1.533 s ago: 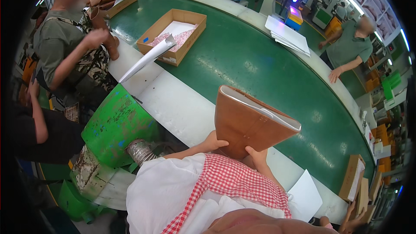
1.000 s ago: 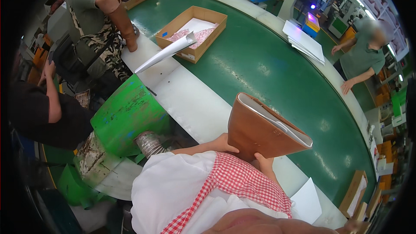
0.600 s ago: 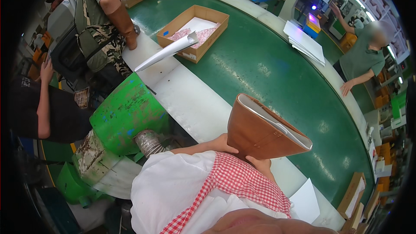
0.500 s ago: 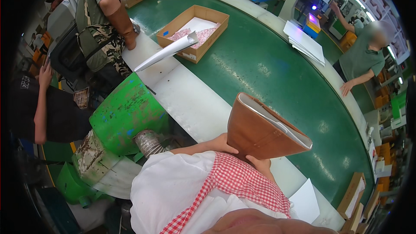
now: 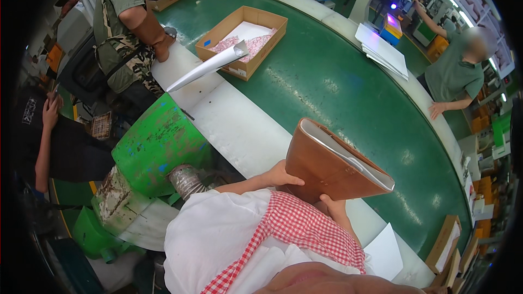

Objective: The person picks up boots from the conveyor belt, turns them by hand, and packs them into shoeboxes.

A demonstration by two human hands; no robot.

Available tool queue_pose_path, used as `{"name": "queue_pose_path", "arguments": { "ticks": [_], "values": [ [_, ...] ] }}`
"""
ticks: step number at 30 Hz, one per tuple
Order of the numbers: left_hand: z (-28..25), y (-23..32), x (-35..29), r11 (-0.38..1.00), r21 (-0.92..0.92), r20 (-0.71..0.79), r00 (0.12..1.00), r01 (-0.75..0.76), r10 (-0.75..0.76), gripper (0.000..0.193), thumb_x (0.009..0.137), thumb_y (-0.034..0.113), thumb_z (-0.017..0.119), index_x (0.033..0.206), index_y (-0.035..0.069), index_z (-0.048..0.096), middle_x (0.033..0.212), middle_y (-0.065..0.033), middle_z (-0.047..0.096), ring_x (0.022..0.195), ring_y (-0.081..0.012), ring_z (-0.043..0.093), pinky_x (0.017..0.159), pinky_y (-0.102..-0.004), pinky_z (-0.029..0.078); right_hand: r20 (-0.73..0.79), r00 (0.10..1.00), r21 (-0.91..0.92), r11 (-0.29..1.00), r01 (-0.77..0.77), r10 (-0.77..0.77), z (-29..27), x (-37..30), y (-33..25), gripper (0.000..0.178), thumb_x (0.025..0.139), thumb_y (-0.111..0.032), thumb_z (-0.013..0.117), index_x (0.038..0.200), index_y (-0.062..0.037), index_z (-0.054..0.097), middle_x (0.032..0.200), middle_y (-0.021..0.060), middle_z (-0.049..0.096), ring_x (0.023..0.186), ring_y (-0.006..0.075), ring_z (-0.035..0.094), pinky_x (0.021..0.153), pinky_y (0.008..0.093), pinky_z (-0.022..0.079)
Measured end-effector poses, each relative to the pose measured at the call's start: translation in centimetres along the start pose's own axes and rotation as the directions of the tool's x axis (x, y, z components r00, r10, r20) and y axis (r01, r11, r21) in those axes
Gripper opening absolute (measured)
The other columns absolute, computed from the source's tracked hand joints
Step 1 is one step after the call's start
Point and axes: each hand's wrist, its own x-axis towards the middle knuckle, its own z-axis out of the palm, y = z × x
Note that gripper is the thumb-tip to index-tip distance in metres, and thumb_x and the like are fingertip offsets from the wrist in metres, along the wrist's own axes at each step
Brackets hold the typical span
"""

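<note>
In front of my chest is a tan-brown leather piece [image 5: 332,166], tube-like and flattened, which looks like a boot shaft. Its open edge faces up and to the right and shows a pale lining. My left hand [image 5: 284,176] is closed on its lower left side, thumb lying on the near face. Lower and further right, my right hand [image 5: 333,207] grips the bottom edge, also with the thumb on the near face. The other fingers of both hands are hidden behind the leather.
Beyond the white ledge [image 5: 239,125] runs a green conveyor belt [image 5: 327,98] bearing a cardboard box [image 5: 245,71] with pink patterned paper. A green machine hood [image 5: 160,149] with a rolled white sheet [image 5: 204,68] stands at left. A white sheet [image 5: 384,253] lies right; co-workers stand nearby.
Both hands have shifted slightly along the leather piece, and it has turned a little. The co-worker at far left has moved an arm down.
</note>
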Motion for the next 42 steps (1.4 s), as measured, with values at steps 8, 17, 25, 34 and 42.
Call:
{"name": "queue_pose_path", "arguments": {
  "ticks": [8,17,25,34,42],
  "values": [
    [0.3,-0.7,0.2,0.998,-0.057,-0.039,0.998,-0.042,0.039,0.058,0.07,0.006,0.077,0.121,0.0,0.051,0.118,-0.0093,0.057,0.109,-0.0176,0.051,0.094,-0.0327,0.041,0.004,0.999,-0.307,0.951,0.042,-0.043,-0.8,1.4,-2.5,0.067,0.063,-0.018,0.084,0.118,0.0014,0.051,0.111,0.0102,0.058,0.101,0.0226,0.055,0.088,0.0343,0.044],
    [1.4,-0.8,0.6,0.999,0.011,-0.024,0.999,0.049,-0.048,0.059,0.07,0.006,0.077,0.122,-0.001,0.05,0.12,-0.0106,0.057,0.111,-0.0191,0.051,0.096,-0.0335,0.041,-0.134,0.989,0.144,0.986,0.083,-0.063,0.0,0.7,-2.2,0.071,0.062,-0.017,0.083,0.121,0.0006,0.049,0.115,0.0112,0.056,0.106,0.024,0.053,0.092,0.0362,0.042],
    [1.4,-1.5,0.3,0.997,-0.068,0.009,0.999,0.034,-0.033,0.059,0.071,0.003,0.076,0.123,-0.001,0.05,0.121,-0.0103,0.056,0.112,-0.0192,0.05,0.096,-0.0341,0.041,-0.094,0.993,0.15,0.985,0.083,-0.069,-0.3,0.4,-1.2,0.068,0.063,-0.017,0.083,0.119,0.0003,0.05,0.114,0.0108,0.056,0.106,0.0233,0.053,0.092,0.0362,0.042],
    [1.5,-1.7,0.2,0.997,-0.071,0.013,1.0,0.008,-0.007,0.058,0.071,0.003,0.076,0.123,0.0,0.05,0.12,-0.0101,0.056,0.111,-0.019,0.051,0.096,-0.0338,0.041,-0.102,0.991,0.143,0.984,0.105,-0.091,-0.6,0.2,-0.9,0.066,0.063,-0.016,0.083,0.118,-0.0003,0.051,0.113,0.0102,0.057,0.105,0.0224,0.054,0.091,0.036,0.043],
    [1.5,-1.5,0.4,1.0,-0.02,-0.011,1.0,0.01,-0.01,0.049,0.073,0.003,0.075,0.117,-0.001,0.055,0.114,-0.009,0.06,0.107,-0.0174,0.054,0.094,-0.0316,0.042,-0.146,0.983,0.119,0.984,0.133,-0.115,-0.7,0.4,-0.9,0.066,0.062,-0.017,0.084,0.117,-0.001,0.052,0.111,0.0089,0.058,0.102,0.0213,0.054,0.089,0.0348,0.044]
  ]
}}
